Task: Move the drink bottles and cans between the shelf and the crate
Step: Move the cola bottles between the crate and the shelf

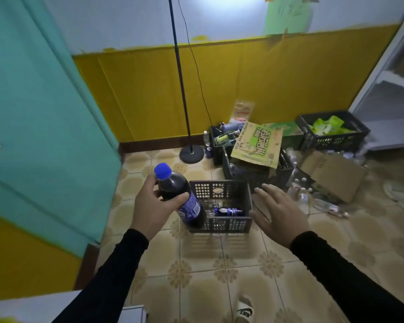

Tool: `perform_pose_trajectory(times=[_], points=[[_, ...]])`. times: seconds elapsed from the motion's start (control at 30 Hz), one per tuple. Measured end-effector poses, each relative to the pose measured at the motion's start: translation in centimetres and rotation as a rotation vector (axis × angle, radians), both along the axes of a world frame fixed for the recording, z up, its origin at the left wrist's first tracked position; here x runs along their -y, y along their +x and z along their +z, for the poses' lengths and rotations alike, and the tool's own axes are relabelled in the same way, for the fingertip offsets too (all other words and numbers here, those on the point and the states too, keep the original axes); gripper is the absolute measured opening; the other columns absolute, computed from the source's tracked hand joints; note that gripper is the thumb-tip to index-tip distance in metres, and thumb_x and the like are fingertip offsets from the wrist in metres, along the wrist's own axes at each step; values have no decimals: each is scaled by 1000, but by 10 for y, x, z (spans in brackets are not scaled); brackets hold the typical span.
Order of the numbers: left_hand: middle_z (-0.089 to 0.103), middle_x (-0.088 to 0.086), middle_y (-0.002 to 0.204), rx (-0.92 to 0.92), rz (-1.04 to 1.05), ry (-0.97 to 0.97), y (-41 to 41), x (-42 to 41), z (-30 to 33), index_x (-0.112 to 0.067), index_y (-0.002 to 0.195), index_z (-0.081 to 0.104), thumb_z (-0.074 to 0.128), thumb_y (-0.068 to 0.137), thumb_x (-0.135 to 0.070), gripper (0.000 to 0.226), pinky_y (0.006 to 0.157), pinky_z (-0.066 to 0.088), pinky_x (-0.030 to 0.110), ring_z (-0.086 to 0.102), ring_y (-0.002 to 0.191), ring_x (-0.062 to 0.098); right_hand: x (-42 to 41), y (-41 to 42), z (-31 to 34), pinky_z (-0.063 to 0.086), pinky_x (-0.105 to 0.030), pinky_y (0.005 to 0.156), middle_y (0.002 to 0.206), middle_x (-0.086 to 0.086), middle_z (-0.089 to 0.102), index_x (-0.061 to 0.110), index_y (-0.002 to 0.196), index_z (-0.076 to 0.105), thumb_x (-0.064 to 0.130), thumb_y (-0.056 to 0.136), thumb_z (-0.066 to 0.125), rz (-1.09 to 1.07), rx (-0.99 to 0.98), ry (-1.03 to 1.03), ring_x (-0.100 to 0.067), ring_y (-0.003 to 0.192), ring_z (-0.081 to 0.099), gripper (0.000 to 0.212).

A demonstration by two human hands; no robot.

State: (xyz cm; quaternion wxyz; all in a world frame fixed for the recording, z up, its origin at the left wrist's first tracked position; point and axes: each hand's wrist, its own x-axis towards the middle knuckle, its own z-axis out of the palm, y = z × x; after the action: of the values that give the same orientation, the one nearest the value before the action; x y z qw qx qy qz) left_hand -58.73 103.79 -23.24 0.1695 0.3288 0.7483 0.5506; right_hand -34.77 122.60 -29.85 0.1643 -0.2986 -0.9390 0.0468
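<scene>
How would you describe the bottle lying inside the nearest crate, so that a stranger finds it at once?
On the tiled floor, between the two hands, stands a dark crate. At its bottom lies a small bottle on its side. Unlike the big bottle that the left hand holds, nobody touches it.

A tiled floor [219, 276] with a flower pattern carried a dark plastic crate [222, 223] at its middle. Behind it stood more dark crates [254, 173], one topped by a green-printed carton [257, 145]. A round lamp base [191, 155] sat near the wall, with a brown cardboard box [334, 176] and loose clear bottles [306, 197] to the right.
</scene>
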Motion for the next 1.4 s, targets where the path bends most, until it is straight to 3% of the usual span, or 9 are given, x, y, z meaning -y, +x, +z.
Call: perform_pose_trajectory(times=[0.27,0.53,0.63,0.77,0.97,1.1,1.2,1.3,1.4], points=[[70,-15,96,75,50,-156,-63,-133,-65,-38,104,59,89,72,-13,51,69,48,5,65,86,-9,-119,-57,-55,55,-44,88,119,-19,68,2,121,67,38,76,83,-46,154,-86,-35,108,67,61],[66,-11,103,148,-22,-324,-152,-255,-199,-29,110,58,89,70,-19,52,78,51,17,62,92,-5,-203,-120,-179,49,-44,100,132,-19,60,4,134,58,43,88,70,-149,303,-271,-35,123,58,62],[57,-20,110,152,-35,-354,-173,-287,-250,-39,127,44,89,72,-20,74,80,47,15,59,97,-5,-226,-138,-237,44,-44,105,138,-18,56,6,139,53,54,93,55,-162,379,-352,-34,129,53,67],[57,-5,121,142,-66,-382,-198,-327,-347,-49,145,33,89,74,-23,94,91,54,29,64,99,2,-262,-156,-343,40,-46,109,143,-21,50,6,143,47,65,88,30,-209,441,-461,-37,133,47,83],[61,-5,119,204,32,-379,-199,-373,-532,-40,142,40,88,73,-19,87,93,56,31,67,100,10,-306,-167,-508,15,-43,123,164,-17,14,13,158,15,65,95,39,-230,512,-520,-32,151,12,86],[52,-22,116,280,163,-350,-180,-389,-644,-23,148,38,84,79,-10,84,82,44,2,59,93,-16,-322,-166,-594,2,-44,124,164,-17,-12,15,158,-6,83,81,11,-222,610,-454,-31,153,-8,104],[51,-10,122,367,279,-358,-169,-391,-707,-17,149,35,82,81,-11,83,83,40,1,57,107,3,-323,-160,-637,-3,-43,124,161,-17,-24,17,154,-16,86,74,-5,-206,630,-427,-29,151,-17,106],[52,2,126,449,354,-379,-163,-394,-753,-12,146,37,81,81,-7,79,80,44,2,58,108,17,-316,-154,-662,-5,-42,122,163,-20,-16,12,157,-2,86,82,3,-183,650,-356,-29,152,-15,105],[55,-1,121,566,380,-386,-158,-395,-789,-42,126,43,87,71,-22,73,94,54,27,61,102,20,-309,-155,-673,-13,-38,120,163,-24,-4,10,158,14,81,88,18,-204,607,-305,-30,152,-12,99]])
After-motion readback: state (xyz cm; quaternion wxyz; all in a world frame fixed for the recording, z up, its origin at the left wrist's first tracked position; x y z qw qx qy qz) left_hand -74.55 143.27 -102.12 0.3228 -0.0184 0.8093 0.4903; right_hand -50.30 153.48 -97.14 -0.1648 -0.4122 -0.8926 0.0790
